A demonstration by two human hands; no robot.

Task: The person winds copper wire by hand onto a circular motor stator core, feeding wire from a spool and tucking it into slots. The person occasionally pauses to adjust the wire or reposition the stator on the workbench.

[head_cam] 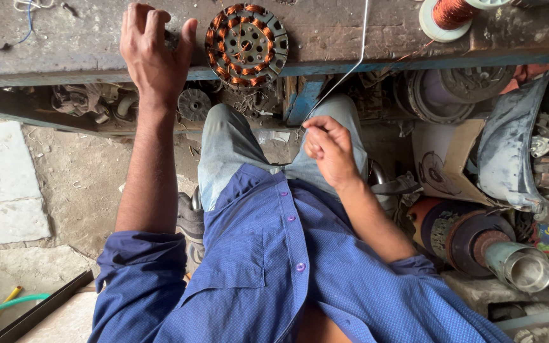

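Observation:
A round motor stator (246,44) wound with copper coils lies on the worn workbench (325,38). My left hand (154,54) rests on the bench just left of the stator, fingers curled over a small dark object I cannot make out. My right hand (328,147) hovers above my lap, below the bench edge, pinching a thin pale wire (351,67) that runs up across the bench. A spool of copper wire (449,14) sits at the bench's far right.
Motor parts and scrap (440,95) crowd the shelf under the bench. At right lie a rotor with a metal tube (497,244), cardboard (443,159) and a dark curved housing (509,146). Green and yellow hoses (1,308) lie at lower left on the concrete floor.

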